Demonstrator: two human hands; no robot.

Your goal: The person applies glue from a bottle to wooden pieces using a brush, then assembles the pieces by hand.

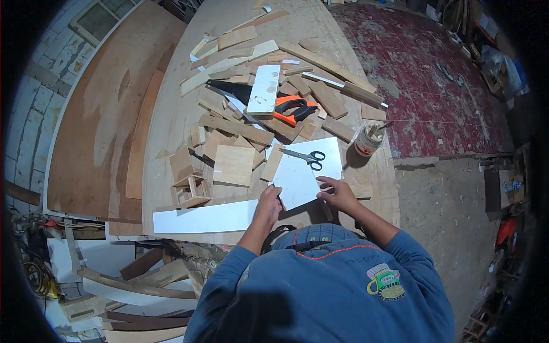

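At the table's [171,114] near edge, steadying a white sheet [300,171]: left hand [269,201] pinching its corner, right hand [338,193] resting loose-fingered on it. Seemingly positioning; calls for minding the scissors [306,156] lying on top.

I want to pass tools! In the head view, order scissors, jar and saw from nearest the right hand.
1. Scissors, on the white sheet, just beyond the right hand.
2. Jar, farther right.
3. Saw, farthest, among wood scraps.
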